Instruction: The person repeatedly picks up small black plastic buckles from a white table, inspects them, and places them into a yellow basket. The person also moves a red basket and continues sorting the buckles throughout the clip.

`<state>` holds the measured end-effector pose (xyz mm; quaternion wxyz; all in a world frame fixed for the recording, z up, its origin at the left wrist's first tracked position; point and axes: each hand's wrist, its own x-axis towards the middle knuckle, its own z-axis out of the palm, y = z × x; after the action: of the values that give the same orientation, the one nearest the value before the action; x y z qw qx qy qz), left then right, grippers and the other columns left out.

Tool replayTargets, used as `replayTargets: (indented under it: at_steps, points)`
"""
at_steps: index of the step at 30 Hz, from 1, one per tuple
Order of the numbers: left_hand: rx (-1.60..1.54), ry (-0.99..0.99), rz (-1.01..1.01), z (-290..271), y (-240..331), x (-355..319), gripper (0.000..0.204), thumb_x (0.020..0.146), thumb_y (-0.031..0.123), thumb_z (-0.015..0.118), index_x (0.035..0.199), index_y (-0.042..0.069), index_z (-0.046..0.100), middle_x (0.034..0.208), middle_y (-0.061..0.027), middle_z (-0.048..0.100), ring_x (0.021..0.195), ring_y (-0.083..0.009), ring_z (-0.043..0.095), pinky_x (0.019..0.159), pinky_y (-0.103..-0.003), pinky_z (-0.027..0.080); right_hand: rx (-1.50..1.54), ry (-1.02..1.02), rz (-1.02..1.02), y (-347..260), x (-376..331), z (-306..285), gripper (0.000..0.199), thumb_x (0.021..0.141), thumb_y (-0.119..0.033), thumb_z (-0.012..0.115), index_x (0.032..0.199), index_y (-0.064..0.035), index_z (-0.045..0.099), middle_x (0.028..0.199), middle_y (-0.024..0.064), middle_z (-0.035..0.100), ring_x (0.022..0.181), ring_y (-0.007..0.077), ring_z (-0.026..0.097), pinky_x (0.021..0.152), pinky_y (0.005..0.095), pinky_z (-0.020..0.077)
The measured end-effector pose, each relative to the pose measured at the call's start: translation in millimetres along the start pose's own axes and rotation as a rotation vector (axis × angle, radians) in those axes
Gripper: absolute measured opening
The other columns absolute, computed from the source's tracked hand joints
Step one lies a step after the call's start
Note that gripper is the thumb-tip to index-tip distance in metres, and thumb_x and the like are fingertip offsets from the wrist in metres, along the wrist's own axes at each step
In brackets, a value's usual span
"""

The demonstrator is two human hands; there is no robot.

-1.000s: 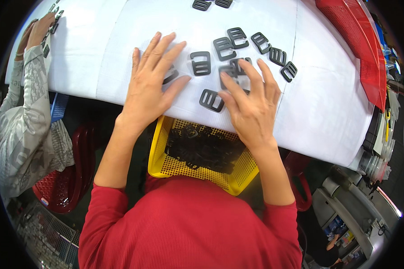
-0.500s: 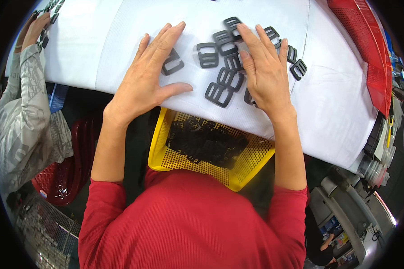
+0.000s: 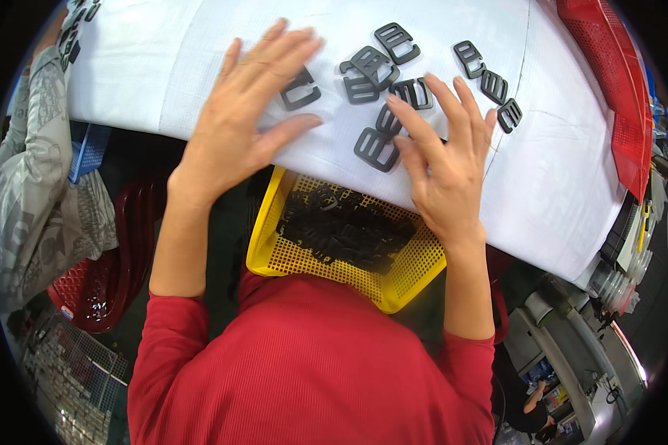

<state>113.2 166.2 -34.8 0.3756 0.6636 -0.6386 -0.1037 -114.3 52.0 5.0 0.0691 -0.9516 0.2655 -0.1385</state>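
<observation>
Black plastic strap buckles lie loose on the white-covered table, several of them overlapping between my hands. My left hand (image 3: 234,122) is open, its fingers spread and slightly blurred, over the left end of the group. Beside its fingers, one buckle (image 3: 303,103) is partly hidden. My right hand (image 3: 451,159) is also open and holds nothing, its index finger and thumb over a pair of buckles; whether they touch is unclear. Just left of that thumb rests another buckle (image 3: 376,150). Farther off sit an upper buckle (image 3: 398,43) and an overlapping one (image 3: 375,67).
Three buckles, one of them the middle buckle (image 3: 493,87), form a row beyond my right hand. Below the table edge, a yellow perforated basket (image 3: 416,278) holds many black pieces. A red basket (image 3: 608,81) stands at the right. Another person's sleeve (image 3: 52,156) is at the left.
My right hand has drawn back toward me, uncovering more of the buckles. Within the group the buckles have shifted, and the top one now lies more apart. My left hand stays nearly in place.
</observation>
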Motion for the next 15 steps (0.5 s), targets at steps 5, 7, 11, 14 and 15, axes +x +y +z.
replayTargets:
  at_steps: [5, 7, 11, 14, 15]
  points:
    - [0.153, -0.021, 0.044, 21, 18, 5, 0.054, 0.085, 0.013, 0.068, 0.136, 0.022, 0.056, 0.143, -0.0003, 0.052, 0.140, -0.0234, 0.039, 0.117, -0.055, 0.019, -0.181, -0.012, 0.027, 5, 18, 13, 0.035, 0.091, -0.031, 0.062, 0.125, -0.0251, 0.064, 0.145, 0.0047, 0.042, 0.142, 0.0295, 0.026, 0.110, 0.0693, 0.0130]
    - [0.250, -0.065, 0.048, 25, 19, 4, 0.050, 0.087, 0.012, 0.066, 0.135, 0.024, 0.057, 0.141, 0.0021, 0.054, 0.139, -0.0215, 0.040, 0.117, -0.056, 0.018, -0.200, -0.015, 0.048, 6, 20, 11, 0.036, 0.092, -0.032, 0.062, 0.127, -0.0236, 0.062, 0.145, 0.0053, 0.042, 0.142, 0.0301, 0.026, 0.109, 0.0697, 0.0127]
    - [0.217, -0.028, 0.022, 29, 20, 1, 0.043, 0.088, 0.012, 0.064, 0.129, 0.023, 0.062, 0.135, 0.0035, 0.058, 0.137, -0.0200, 0.043, 0.116, -0.059, 0.019, -0.152, -0.017, 0.072, -2, 16, 10, 0.037, 0.092, -0.032, 0.062, 0.127, -0.0218, 0.063, 0.147, 0.0048, 0.041, 0.142, 0.0309, 0.027, 0.110, 0.0697, 0.0101]
    - [0.189, 0.012, 0.040, 31, 19, 4, 0.038, 0.087, 0.013, 0.066, 0.124, 0.018, 0.065, 0.129, 0.0033, 0.061, 0.132, -0.0205, 0.047, 0.113, -0.062, 0.021, -0.140, -0.013, 0.057, -14, 14, 15, 0.037, 0.091, -0.033, 0.062, 0.126, -0.0196, 0.064, 0.147, 0.0046, 0.042, 0.142, 0.0315, 0.028, 0.110, 0.0693, 0.0080]
    - [0.183, 0.009, 0.045, 31, 19, 5, 0.037, 0.087, 0.013, 0.065, 0.123, 0.018, 0.065, 0.129, 0.0035, 0.061, 0.132, -0.0204, 0.048, 0.113, -0.062, 0.021, -0.158, -0.022, 0.048, -15, 14, 20, 0.037, 0.091, -0.033, 0.062, 0.125, -0.0190, 0.064, 0.147, 0.0045, 0.042, 0.142, 0.0315, 0.028, 0.111, 0.0691, 0.0074]
